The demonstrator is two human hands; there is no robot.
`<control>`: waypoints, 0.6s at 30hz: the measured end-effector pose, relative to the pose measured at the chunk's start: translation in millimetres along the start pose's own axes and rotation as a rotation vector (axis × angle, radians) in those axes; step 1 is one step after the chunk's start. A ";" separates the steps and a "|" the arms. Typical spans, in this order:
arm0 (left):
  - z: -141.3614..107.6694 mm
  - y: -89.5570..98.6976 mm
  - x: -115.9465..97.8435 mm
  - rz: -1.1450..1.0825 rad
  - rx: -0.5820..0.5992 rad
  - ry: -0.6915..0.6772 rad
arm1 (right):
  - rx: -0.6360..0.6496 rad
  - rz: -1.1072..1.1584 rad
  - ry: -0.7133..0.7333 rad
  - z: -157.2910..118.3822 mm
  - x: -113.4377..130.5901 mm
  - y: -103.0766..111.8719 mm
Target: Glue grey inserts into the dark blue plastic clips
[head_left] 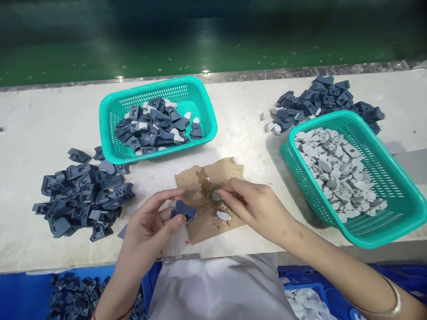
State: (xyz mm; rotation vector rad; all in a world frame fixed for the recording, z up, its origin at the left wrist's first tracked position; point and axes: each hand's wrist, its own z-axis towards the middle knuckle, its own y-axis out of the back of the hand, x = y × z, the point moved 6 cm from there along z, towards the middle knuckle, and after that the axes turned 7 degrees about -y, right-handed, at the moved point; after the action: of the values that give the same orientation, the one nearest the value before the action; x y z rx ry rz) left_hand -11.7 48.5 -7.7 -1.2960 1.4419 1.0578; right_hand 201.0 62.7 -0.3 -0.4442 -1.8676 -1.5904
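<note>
the left hand [148,224] grips a dark grey-blue part [185,210] between thumb and curled fingertips, index finger raised clear; this hold likely keeps the upper face accessible. the part is held over the left edge of the cardboard [203,233], long axis roughly crosswise, one end directed toward the right hand [258,204]. the right thumb and index finger pinch a small round grey piece [216,195] at the wet patch [204,180]; the cardboard presumably protects the table [247,129]. a white piece [223,216] lies nearby.
</note>
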 end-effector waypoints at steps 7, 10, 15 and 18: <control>-2.4 -17.4 7.8 -0.103 0.112 0.053 | -0.023 0.059 -0.014 -1.2 -1.9 1.7; -3.7 -20.3 14.1 -0.199 0.146 0.092 | -0.009 0.178 -0.071 -0.8 -4.1 3.0; -7.8 -25.3 9.7 -0.297 0.169 0.009 | 0.044 0.649 -0.315 -4.1 -8.8 1.9; -10.3 -27.8 9.3 -0.269 0.182 -0.021 | 0.075 0.932 -0.326 -5.5 0.3 -0.8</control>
State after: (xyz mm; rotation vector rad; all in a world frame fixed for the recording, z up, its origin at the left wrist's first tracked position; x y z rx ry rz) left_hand 14.8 34.0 -15.1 -1.2999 1.2737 0.7427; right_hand 201.7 57.1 -0.3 -1.3605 -1.5380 -0.8361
